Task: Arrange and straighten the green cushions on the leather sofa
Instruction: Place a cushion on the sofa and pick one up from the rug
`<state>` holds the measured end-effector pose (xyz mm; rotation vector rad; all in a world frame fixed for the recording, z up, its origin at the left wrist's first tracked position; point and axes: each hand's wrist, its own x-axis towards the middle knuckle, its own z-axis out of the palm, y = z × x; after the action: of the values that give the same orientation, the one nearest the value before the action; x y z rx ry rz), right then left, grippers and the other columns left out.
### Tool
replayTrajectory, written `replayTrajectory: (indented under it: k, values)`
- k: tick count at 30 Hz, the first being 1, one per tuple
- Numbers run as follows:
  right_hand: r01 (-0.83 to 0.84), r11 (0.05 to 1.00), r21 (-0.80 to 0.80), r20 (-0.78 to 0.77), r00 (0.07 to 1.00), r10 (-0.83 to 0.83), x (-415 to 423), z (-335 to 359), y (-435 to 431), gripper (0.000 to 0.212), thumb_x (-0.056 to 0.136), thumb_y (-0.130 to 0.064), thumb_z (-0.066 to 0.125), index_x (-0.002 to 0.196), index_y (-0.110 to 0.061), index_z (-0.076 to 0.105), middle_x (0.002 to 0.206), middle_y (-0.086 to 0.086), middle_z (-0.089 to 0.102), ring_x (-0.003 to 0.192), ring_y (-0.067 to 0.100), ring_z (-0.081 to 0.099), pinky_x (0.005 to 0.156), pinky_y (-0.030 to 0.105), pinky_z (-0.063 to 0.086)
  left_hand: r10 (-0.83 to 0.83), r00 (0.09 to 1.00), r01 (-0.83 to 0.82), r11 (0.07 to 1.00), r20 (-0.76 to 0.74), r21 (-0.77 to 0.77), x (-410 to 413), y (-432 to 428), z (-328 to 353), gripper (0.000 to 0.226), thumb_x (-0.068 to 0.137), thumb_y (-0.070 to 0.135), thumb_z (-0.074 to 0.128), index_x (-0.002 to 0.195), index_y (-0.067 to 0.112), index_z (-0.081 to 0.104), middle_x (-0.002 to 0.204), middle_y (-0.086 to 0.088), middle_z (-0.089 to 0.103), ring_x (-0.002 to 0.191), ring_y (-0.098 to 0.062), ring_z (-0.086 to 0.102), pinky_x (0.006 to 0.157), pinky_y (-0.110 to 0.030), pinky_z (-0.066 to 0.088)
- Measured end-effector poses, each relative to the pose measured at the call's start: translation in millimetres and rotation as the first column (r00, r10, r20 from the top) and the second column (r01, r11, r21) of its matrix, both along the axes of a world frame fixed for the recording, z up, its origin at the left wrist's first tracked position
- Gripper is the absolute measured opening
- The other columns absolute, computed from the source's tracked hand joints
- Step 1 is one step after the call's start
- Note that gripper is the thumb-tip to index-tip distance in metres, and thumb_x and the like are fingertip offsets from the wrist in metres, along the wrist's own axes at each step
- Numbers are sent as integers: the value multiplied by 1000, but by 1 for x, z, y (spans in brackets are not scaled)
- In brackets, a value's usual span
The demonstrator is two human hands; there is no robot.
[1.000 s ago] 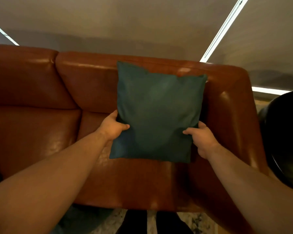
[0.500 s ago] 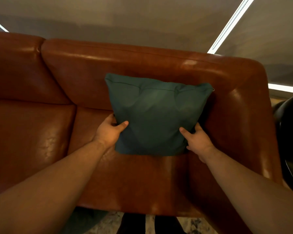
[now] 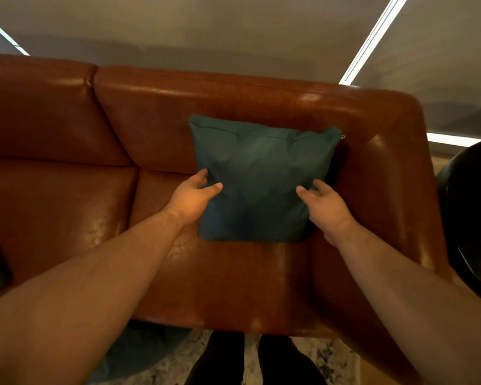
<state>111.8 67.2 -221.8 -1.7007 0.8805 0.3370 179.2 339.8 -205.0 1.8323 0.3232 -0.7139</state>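
Left hand (image 3: pixel 192 198) pinches, right hand (image 3: pixel 325 207) rests loose on the square dark-green fabric cushion (image 3: pixel 261 168); an uneven release could tip it forward on the brown leather sofa (image 3: pixel 233 279).

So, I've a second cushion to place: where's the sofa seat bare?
Bare: most of the left seat section, left of the seam, and the seat strip in front of the green cushion. Crowded: the right corner, where cushion, right hand and armrest meet.
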Motion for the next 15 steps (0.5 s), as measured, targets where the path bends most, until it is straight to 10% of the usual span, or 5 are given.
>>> replayTrajectory:
  k: [6, 15]
  values:
    - [-54, 998, -37, 94, 994, 58, -19, 63, 21, 66, 105, -43, 64, 162, -22, 40, 108, -25, 62, 132, 17, 57, 119, 47, 43, 0, 999, -1, 1000, 41, 21, -26, 17, 53, 63, 108, 18, 59, 165, 11, 33, 166, -14, 43, 148, -26, 49, 113, -31, 39]
    - [-199, 980, -29, 235, 951, 200, -93, 142, 61, 58, 104, -45, 65, 155, -25, 49, 116, -18, 61, 126, 14, 60, 114, 41, 47, 174, 962, -188, 981, 212, 46, -124, 67, 122, 53, 106, 24, 64, 156, 12, 49, 151, -9, 60, 130, -20, 61, 102, -31, 46]
